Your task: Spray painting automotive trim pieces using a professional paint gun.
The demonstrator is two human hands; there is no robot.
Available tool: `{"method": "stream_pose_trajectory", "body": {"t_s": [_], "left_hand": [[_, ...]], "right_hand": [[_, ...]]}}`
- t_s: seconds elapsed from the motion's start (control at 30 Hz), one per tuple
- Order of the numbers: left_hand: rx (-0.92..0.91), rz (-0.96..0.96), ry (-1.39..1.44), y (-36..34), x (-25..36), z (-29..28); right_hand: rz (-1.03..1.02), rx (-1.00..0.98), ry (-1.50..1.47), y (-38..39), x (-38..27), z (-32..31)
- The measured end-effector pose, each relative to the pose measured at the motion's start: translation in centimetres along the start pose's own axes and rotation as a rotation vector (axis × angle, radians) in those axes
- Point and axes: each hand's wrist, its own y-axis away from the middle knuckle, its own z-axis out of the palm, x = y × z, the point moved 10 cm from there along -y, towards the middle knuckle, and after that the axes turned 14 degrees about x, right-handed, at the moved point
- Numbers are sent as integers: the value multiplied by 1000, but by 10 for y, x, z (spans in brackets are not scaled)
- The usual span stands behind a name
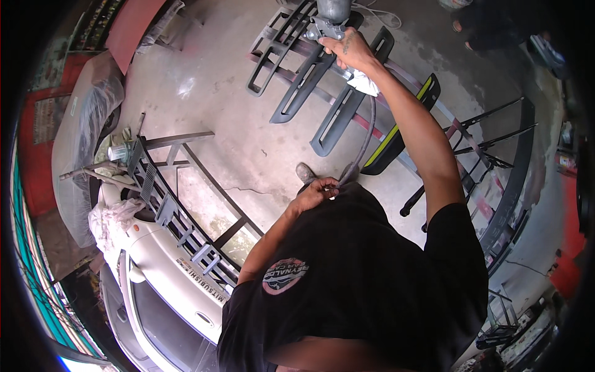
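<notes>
My right hand (pixel 352 51) is stretched far forward and grips a metal spray gun (pixel 328 18) together with a white rag (pixel 364 82). The gun hangs over several dark grey car trim pieces (pixel 304 80) laid on a metal rack (pixel 434 124). A grey hose (pixel 365 139) runs from the gun back to my left hand (pixel 316 192), which pinches it close to my chest. One trim piece with a yellow stripe (pixel 396 133) lies just right of the hose.
A metal frame stand (pixel 186 180) with a dark grille on it stands at the left. Below it lies a white car panel (pixel 167 273). A plastic-wrapped car part (pixel 80 136) sits far left. Another person's sandalled foot (pixel 465 28) shows at the top right. Concrete floor (pixel 223 93) lies between.
</notes>
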Motion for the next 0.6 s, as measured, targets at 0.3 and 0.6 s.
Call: {"method": "stream_pose_trajectory", "body": {"t_s": [0.3, 0.6], "left_hand": [[60, 88, 62, -2, 43, -12], [-11, 17, -52, -6, -16, -43]], "right_hand": [[-188, 605, 319, -66, -19, -38], [-155, 110, 210, 25, -62, 38]]}}
